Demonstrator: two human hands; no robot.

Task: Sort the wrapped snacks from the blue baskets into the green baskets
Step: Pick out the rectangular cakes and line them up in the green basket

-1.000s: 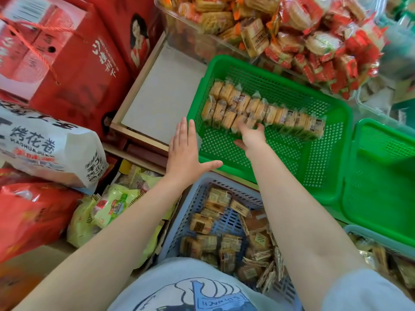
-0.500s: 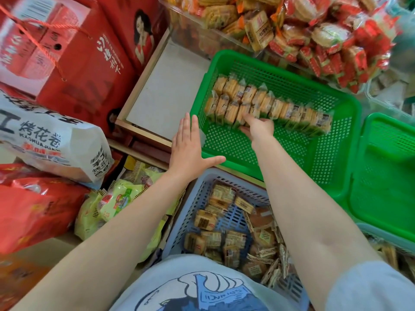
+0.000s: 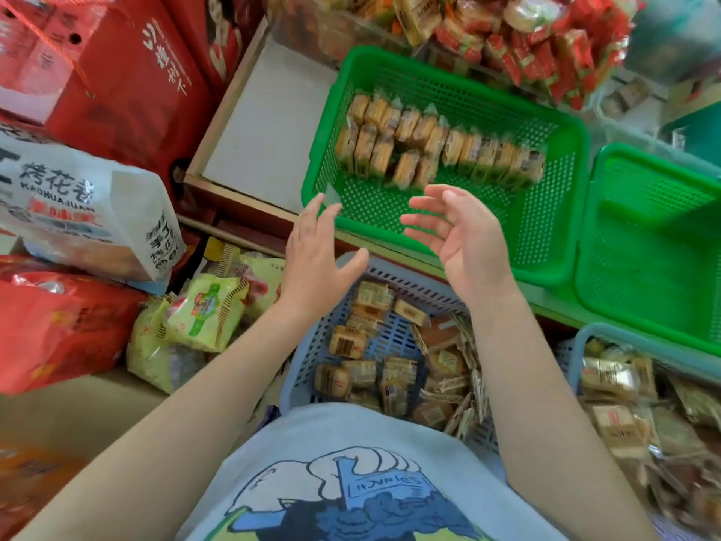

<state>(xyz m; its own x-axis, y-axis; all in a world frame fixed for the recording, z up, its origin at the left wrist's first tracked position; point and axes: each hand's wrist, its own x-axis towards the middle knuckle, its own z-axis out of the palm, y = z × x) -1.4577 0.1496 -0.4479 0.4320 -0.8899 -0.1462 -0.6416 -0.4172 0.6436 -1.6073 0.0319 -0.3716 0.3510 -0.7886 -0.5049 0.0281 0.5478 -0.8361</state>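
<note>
Across the green basket (image 3: 554, 228), tan wrapped snacks (image 3: 433, 148) (clear-wrapped) stand in rows.

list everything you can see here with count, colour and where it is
green baskets: two, green, upper right, side by side
wrapped snacks: many, tan, rows in the left green basket
blue baskets: two, pale blue, bottom centre and lower right
loose snacks: many, brown, in the blue baskets
red box: one, red, upper left
white bag: one, white, left
yellow-green packets: several, left of centre blue basket
red-wrapped snacks: many, top, clear bin
left hand: open, empty, at basket edge
right hand: open, empty, over green basket's near rim
</note>
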